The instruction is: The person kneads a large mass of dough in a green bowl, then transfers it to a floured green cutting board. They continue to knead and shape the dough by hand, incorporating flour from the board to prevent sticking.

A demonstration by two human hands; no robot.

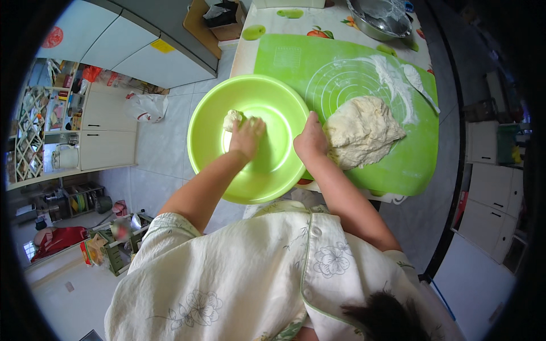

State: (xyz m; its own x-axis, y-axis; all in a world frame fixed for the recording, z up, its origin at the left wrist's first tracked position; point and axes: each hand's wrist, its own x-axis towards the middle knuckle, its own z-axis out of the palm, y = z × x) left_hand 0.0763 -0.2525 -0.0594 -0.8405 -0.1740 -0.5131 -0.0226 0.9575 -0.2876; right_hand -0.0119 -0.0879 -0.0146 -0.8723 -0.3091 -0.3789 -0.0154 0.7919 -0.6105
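A large lime-green plastic basin [268, 187] is in front of me, tilted towards me at the table's left side. Inside it, my left hand [247, 136] lies palm down with its fingers apart. A small lump of dough [232, 120] sits beside that hand's outer fingers; whether they touch it is unclear. My right hand [311, 138] grips the basin's right rim, thumb uppermost. Just right of this hand, a big rough mass of dough [364, 132] rests on a green silicone kneading mat [283, 81] printed with circles.
White flour [394, 85] streaks the mat near a flour-covered spoon [420, 87]. A metal bowl [379, 25] holding clear plastic stands at the back of the fruit-patterned table [294, 23]. Left, a white plastic bag [147, 106] lies on the tiled floor [164, 140] by cabinets [108, 149].
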